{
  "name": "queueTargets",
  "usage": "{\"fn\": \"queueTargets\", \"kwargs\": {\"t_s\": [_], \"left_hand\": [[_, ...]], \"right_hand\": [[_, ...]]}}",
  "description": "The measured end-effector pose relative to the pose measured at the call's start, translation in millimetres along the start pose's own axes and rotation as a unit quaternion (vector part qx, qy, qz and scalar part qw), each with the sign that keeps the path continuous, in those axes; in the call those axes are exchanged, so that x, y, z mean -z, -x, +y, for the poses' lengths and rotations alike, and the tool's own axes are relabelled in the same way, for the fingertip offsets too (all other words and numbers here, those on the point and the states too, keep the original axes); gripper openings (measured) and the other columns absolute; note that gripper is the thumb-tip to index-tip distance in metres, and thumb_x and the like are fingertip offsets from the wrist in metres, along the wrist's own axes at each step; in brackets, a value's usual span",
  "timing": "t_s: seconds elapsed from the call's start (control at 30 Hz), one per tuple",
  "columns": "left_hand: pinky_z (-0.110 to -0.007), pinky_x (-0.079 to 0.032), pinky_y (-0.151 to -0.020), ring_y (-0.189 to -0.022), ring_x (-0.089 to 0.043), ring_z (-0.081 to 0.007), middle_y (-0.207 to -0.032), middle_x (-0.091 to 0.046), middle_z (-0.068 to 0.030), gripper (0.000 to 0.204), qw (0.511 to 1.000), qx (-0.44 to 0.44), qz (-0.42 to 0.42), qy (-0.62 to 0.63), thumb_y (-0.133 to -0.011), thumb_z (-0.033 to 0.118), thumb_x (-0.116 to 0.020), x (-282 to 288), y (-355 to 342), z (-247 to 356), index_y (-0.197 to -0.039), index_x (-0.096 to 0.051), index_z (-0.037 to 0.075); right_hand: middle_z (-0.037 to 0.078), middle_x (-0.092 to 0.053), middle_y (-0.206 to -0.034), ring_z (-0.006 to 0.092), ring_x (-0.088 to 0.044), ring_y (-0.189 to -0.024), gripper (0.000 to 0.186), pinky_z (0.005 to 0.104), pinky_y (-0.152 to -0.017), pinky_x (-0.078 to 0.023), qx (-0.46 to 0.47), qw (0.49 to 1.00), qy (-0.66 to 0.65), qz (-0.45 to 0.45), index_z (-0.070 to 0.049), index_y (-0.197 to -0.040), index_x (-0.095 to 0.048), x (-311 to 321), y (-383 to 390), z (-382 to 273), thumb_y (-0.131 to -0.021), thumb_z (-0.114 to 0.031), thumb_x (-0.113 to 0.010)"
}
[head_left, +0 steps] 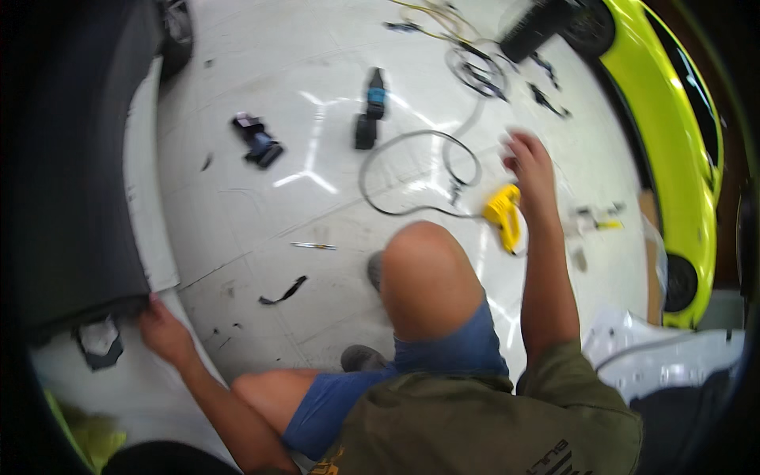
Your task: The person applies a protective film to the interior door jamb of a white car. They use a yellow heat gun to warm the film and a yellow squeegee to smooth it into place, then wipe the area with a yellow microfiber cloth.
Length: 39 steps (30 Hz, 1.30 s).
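Head view, looking down: at far left, a large, smooth, dark-grey vehicle panel (79, 174). Left hand (165, 328) touching its lower edge (119, 306) near the corner; grip pinched or merely pressed, impossible to tell. Right hand (529, 162) raised, blurred, grip loosely spread and seemingly holding nothing, near a yellow, pistol-shaped heat gun (500, 210) with a thin, dark, looping cable (393, 213) on the glossy white floor (237, 206). For good handling, probably best: steady the edge lightly, press evenly, avoid creasing.
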<state>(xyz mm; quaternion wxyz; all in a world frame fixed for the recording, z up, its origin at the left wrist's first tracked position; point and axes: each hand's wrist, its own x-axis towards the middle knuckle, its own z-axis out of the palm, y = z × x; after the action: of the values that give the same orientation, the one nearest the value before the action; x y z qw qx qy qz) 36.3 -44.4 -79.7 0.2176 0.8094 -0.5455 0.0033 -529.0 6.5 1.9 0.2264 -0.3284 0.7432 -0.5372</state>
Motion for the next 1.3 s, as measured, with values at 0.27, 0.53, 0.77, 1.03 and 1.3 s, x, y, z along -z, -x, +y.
{"fn": "queueTargets", "kwargs": {"t_s": [0.27, 0.53, 0.77, 1.03, 1.3], "left_hand": [[-0.033, -0.051, -0.085, -0.097, -0.065, -0.0308, -0.105, -0.066, -0.0198, 0.033, 0.876, -0.294, -0.185, 0.335, -0.091, 0.022, -0.065, 275, 73, 37, -0.112, -0.061, -0.003], [-0.035, -0.048, -0.092, -0.104, -0.062, -0.0267, -0.114, -0.062, -0.0193, 0.035, 0.885, 0.108, 0.3, -0.34, -0.098, 0.024, -0.051, 499, 96, -136, -0.121, -0.059, -0.001], [-0.04, -0.044, -0.098, -0.113, -0.058, -0.0303, -0.127, -0.059, -0.017, 0.044, 0.942, 0.25, -0.087, -0.206, -0.092, 0.031, -0.057, 464, -1, -276, -0.128, -0.059, 0.005], [-0.039, -0.04, -0.103, -0.118, -0.055, -0.0299, -0.133, -0.056, -0.016, 0.044, 0.964, 0.183, -0.187, -0.039, -0.094, 0.031, -0.054, 438, -70, -219, -0.132, -0.056, 0.009], [-0.041, -0.043, -0.1, -0.115, -0.055, -0.0354, -0.129, -0.055, -0.0232, 0.045, 0.967, 0.171, -0.08, -0.173, -0.09, 0.018, -0.051, 489, -40, -301, -0.13, -0.051, -0.003]], "right_hand": [[0.007, -0.061, -0.099, 0.0155, -0.056, -0.085, 0.03, 0.0279, -0.076, -0.047, 0.125, 0.935, -0.075, -0.325, 0.003, -0.115, -0.058, -162, 61, -60, -0.095, -0.018, -0.055], [0.016, -0.066, -0.09, 0.0258, -0.065, -0.083, 0.016, 0.0341, -0.075, -0.051, 0.319, 0.668, 0.044, -0.671, 0.003, -0.102, -0.063, -248, 209, -99, -0.087, -0.003, -0.059], [0.02, -0.064, -0.099, 0.0405, -0.063, -0.086, 0.024, 0.0455, -0.078, -0.052, 0.432, 0.526, 0.128, -0.721, -0.002, -0.107, -0.063, -302, 272, -35, -0.088, -0.016, -0.059], [0.019, -0.063, -0.098, 0.037, -0.063, -0.086, 0.028, 0.0434, -0.078, -0.051, 0.397, 0.613, 0.227, -0.644, -0.005, -0.112, -0.063, -286, 222, -23, -0.089, -0.021, -0.059], [0.016, -0.067, -0.096, 0.0243, -0.063, -0.08, 0.027, 0.0328, -0.073, -0.05, 0.285, 0.786, -0.014, -0.549, 0.0, -0.112, -0.063, -273, 222, -101, -0.093, -0.018, -0.058]]}}
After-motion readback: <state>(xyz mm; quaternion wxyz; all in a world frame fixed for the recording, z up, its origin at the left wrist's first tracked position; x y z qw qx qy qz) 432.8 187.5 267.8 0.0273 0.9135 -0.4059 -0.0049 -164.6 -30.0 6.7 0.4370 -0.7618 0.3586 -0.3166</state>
